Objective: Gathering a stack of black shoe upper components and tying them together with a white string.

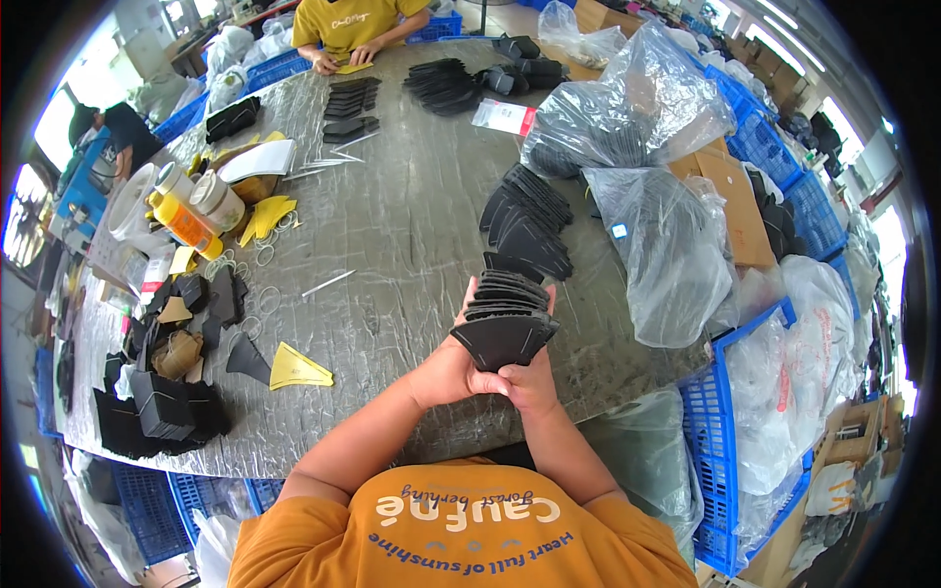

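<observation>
A thick stack of black fan-shaped pieces [505, 338] is held between my two hands, above the near part of the table. My left hand [446, 370] grips its left side, and my right hand [534, 380] grips its right side with the thumb at the lower front edge. Both hands are closed on the stack; most fingers are hidden behind it. Just beyond, a row of similar black pieces [524, 218] lies fanned out on the table. To the left lie a single black piece [248, 360] and a yellow fan-shaped template [298, 367].
Plastic bags of black pieces [671, 255] line the table's right side, beside a blue crate [711, 431]. At left stand a yellow bottle [186, 225], jars [217, 201] and piled black scraps [167, 407]. Across the table, a person in yellow [353, 29] handles a yellow piece.
</observation>
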`<state>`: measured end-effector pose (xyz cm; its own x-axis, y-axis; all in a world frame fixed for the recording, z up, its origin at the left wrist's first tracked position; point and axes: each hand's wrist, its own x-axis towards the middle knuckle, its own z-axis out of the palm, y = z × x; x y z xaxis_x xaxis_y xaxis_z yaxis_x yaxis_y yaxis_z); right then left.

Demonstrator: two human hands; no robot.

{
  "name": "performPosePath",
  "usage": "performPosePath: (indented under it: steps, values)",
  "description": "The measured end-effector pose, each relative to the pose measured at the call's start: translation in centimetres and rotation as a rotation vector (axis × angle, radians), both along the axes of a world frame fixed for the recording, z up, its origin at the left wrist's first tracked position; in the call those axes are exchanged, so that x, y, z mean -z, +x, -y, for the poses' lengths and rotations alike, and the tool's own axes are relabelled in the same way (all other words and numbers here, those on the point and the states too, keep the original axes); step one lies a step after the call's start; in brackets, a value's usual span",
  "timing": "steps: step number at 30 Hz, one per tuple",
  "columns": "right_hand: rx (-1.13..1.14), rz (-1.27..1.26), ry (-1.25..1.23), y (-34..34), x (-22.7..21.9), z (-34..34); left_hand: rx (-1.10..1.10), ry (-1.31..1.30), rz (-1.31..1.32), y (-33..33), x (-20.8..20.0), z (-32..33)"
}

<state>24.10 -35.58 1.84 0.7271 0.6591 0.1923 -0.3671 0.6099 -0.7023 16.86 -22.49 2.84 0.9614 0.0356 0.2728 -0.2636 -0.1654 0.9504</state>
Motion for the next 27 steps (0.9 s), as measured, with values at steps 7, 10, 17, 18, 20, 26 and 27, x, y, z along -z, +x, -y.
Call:
performPosePath:
  steps: [7,10,17,18,20,26,27]
  values:
    - [-0.23,-0.688,-0.083,1.6,1.4,1.8,-0.231,-0.279,-0.171,-2.0,-2.5,-0.9]
    - [-0.183,0.095,-0.445,2.5,-3.8,2.3,-0.235,-0.309,-0.103,-2.7,-3.2,-5.1]
    - [-0.133,1.408,-0.799,2.3,-1.5,-0.1,0.023,0.417,-0.119,-3.0,-0.3,-5.1]
    - [-0.126,1.404,-0.799,2.3,-1.5,0.1,-0.067,0.377,-0.132,-3.5,0.7,-4.9]
    - [-0.019,1.454,-0.914,2.7,-2.0,1.8,-0.148,0.287,-0.181,-4.2,2.1,-4.7]
    - [0.097,1.103,-1.249,1.1,-0.4,7.0,-0.175,0.33,-0.125,-4.9,2.2,-3.4]
    - [0.16,0.986,-1.104,0.4,-0.2,7.0,-0.163,0.33,-0.126,-5.0,2.7,-3.4]
